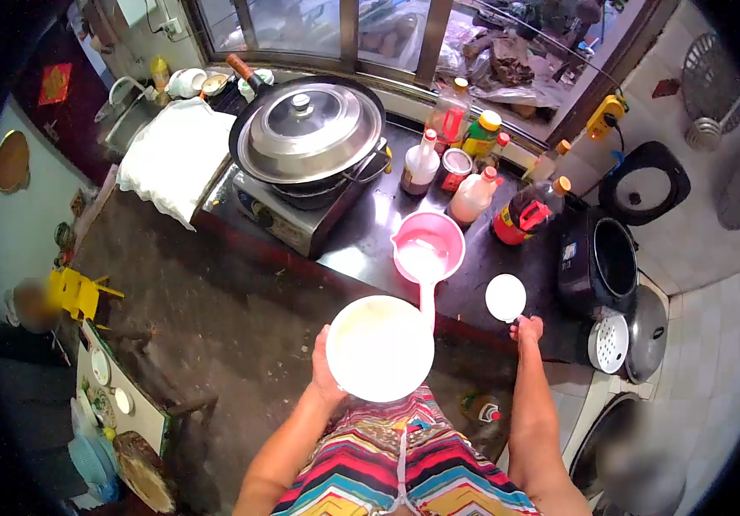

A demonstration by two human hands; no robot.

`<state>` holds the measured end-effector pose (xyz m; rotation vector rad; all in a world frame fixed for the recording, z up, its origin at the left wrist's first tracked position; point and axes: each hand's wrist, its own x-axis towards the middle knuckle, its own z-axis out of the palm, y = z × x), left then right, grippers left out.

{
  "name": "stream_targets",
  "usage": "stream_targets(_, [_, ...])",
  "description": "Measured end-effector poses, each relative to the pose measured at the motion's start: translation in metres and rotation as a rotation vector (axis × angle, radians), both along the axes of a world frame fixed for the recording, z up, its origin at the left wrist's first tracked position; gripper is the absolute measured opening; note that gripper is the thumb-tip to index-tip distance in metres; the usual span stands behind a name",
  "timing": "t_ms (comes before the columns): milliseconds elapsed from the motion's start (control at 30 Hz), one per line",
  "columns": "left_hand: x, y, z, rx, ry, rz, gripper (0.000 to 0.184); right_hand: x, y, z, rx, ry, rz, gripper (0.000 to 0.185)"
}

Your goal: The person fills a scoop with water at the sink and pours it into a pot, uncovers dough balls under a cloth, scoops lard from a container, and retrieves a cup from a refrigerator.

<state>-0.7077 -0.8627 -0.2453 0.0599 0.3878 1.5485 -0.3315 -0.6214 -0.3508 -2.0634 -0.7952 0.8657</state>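
Note:
My left hand point(325, 365) grips the left rim of a round bowl point(380, 348), held in front of my body. Its inside looks white and overexposed, so I cannot make out the contents. Out to the right, my right hand point(526, 328) is closed on the short handle of a small white cup point(506, 297) at the counter's front edge. Between the two, a pink water dipper point(428, 245) sits on the dark counter. Its pale handle points toward me and passes behind the bowl's upper right rim.
A lidded wok point(308, 129) rests on a gas stove point(279, 211). Several sauce bottles point(473, 198) line the counter's back. At right stands an open rice cooker point(598, 262), with a white steamer tray point(608, 344) beside it. A white cloth point(170, 159) lies left of the stove.

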Motion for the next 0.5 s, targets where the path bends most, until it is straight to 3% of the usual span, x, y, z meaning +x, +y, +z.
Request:
stream_targets(33, [-0.001,0.007,0.01,0.014,-0.024,-0.017,0.07,0.021,0.022,-0.023,0.071,-0.187,0.065,0.029])
stream_targets(67, [-0.003,0.017,0.015,0.021,-0.018,-0.021,0.07,0.018,0.028,-0.01,0.253,-0.104,0.201,0.028])
stream_targets(100, [-0.005,0.025,0.018,0.027,-0.012,-0.027,0.07,0.002,0.025,0.026,0.432,-0.018,0.335,0.027])
stream_targets(133, [-0.008,0.027,0.022,0.022,-0.006,-0.035,0.069,-0.047,-0.001,0.11,0.459,0.157,0.479,0.02])
stream_targets(200, [-0.016,0.04,0.008,0.011,0.037,-0.064,0.069,-0.107,-0.034,0.2,0.476,0.22,0.762,0.011])
stream_targets(267, [-0.022,0.053,0.005,0.02,0.059,-0.104,0.069,-0.153,-0.078,0.257,0.304,0.065,1.182,0.014])
stream_targets(300, [-0.025,0.059,0.008,0.024,0.059,-0.128,0.068,-0.171,-0.088,0.262,0.604,-0.081,1.481,0.02])
stream_targets(333, [-0.028,0.065,0.011,0.034,0.061,-0.151,0.068,-0.194,-0.103,0.275,0.662,-0.108,1.576,0.034])
stream_targets(400, [-0.038,0.068,0.007,0.054,0.034,-0.191,0.068,-0.23,-0.122,0.289,0.574,-0.632,1.641,0.042])
stream_targets(467, [-0.051,0.074,-0.001,0.05,0.033,-0.198,0.069,-0.244,-0.107,0.267,0.46,-0.767,1.733,0.033])
stream_targets(500, [-0.058,0.078,-0.006,0.034,0.039,-0.188,0.07,-0.247,-0.096,0.259,0.582,-0.557,1.654,0.028])
